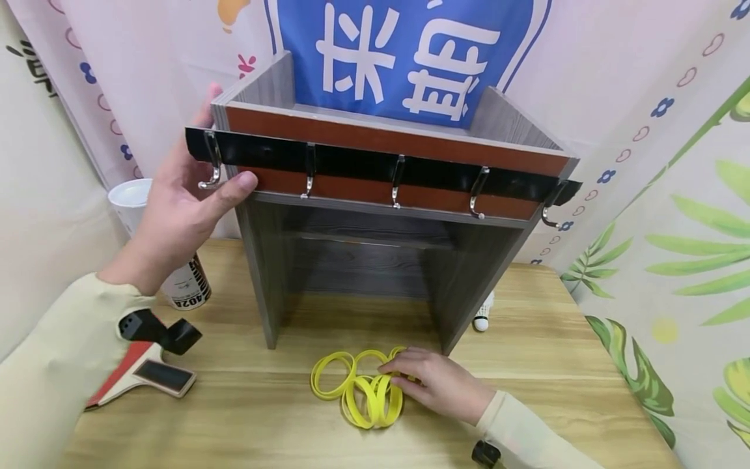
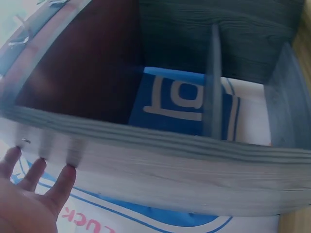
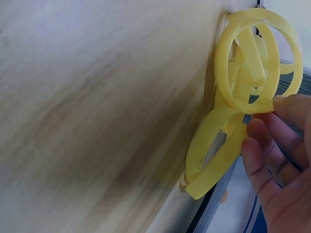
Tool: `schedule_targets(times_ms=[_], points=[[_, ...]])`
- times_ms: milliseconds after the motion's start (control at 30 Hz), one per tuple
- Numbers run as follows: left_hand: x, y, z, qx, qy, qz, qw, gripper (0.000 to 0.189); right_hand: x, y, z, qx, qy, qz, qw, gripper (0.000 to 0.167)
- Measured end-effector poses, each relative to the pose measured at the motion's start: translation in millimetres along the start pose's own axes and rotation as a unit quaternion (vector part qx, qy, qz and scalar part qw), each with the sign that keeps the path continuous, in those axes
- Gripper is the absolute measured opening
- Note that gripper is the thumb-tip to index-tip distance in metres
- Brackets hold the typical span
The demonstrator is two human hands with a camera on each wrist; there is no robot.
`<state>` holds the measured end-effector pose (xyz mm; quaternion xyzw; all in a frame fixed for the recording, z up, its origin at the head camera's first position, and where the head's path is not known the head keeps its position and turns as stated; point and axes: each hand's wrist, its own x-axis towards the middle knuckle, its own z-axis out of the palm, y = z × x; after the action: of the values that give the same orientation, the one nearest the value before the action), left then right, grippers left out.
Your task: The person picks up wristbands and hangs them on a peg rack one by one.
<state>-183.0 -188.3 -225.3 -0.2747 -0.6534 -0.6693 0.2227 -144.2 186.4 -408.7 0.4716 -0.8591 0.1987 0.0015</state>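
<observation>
A grey wooden rack (image 1: 265, 267) stands on the table, with a reddish-brown front board (image 1: 357, 130) and a black strip (image 1: 354, 159) bearing several metal hooks. My left hand (image 1: 176, 208) holds the rack's upper left corner, thumb on the front below the end hook. In the left wrist view, its fingertips press the side panel (image 2: 170, 160). Several yellow rings (image 1: 314, 378) lie in a loose cluster before the rack, some tipped up on edge. My right hand (image 1: 442, 384) is at the cluster's right side, pinching the rim of a yellow ring (image 3: 222, 63) between thumb and fingers.
Left of the rack stands a white cup-like container (image 1: 186, 283) with black print. A red table tennis paddle (image 1: 125, 371) lies under my left forearm. Behind the rack's right leg is a shuttlecock (image 1: 482, 318). Printed curtains (image 1: 621, 130) hang close behind and beside the table.
</observation>
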Motion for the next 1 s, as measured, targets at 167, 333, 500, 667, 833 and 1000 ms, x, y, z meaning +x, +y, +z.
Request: schedule_targets(times_ms=[167,333,500,667,833,1000], points=[[7.7,6.3,-3.7,-0.036,-0.038,0.010,0.9986,0.093,-0.1,-1,0,-0.002,0.003,-0.006,1.0000,0.024],[11.5,11.3,-6.3,-0.081,-0.062,0.004,0.9948,0.093,-0.5,-1,0,0.000,0.002,-0.006,1.0000,0.024],[17.9,6.4,-12.9,-0.147,-0.095,0.033,0.9839,0.079,-0.8,-1,0,-0.003,-0.003,-0.003,1.0000,0.025],[24.1,13.2,-16.0,-0.152,-0.085,0.051,0.9835,0.043,-0.4,-1,1,-0.005,-0.005,-0.005,1.0000,0.026],[27.2,30.3,-14.4,-0.088,-0.050,0.033,0.9943,0.037,-0.3,-3,1,-0.002,0.002,-0.010,0.9999,0.026],[31.2,35.0,-16.7,-0.079,-0.063,0.043,0.9939,0.037,-0.2,-2,2,-0.001,0.015,-0.026,0.9995,0.025]])
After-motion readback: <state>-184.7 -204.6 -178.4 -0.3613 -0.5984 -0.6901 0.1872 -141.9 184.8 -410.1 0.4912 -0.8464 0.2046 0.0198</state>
